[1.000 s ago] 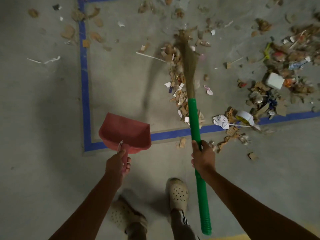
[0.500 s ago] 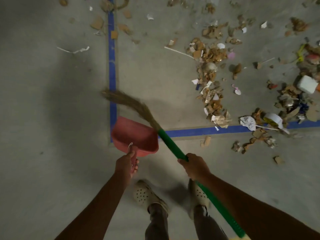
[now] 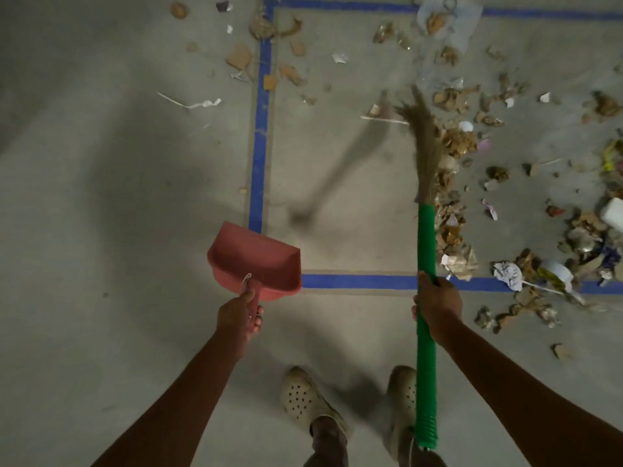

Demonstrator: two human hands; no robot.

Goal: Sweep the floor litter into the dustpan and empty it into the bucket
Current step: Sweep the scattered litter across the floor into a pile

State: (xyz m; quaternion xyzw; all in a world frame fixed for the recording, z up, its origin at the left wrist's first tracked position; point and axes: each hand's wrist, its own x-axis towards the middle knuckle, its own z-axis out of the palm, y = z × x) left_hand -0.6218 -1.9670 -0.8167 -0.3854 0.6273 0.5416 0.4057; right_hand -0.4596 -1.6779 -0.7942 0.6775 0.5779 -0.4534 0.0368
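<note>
The broom (image 3: 425,251) gripped in the right hand (image 3: 436,306) has swung forward into the litter (image 3: 451,203), away from the red dustpan (image 3: 256,261) clasped by the left hand (image 3: 237,315).

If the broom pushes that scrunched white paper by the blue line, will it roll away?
Probably light: the crumpled paper looks thin and airy. It may tumble rather than roll smoothly, being lumpy. The broom bristles look soft, so they might skip over it.
</note>
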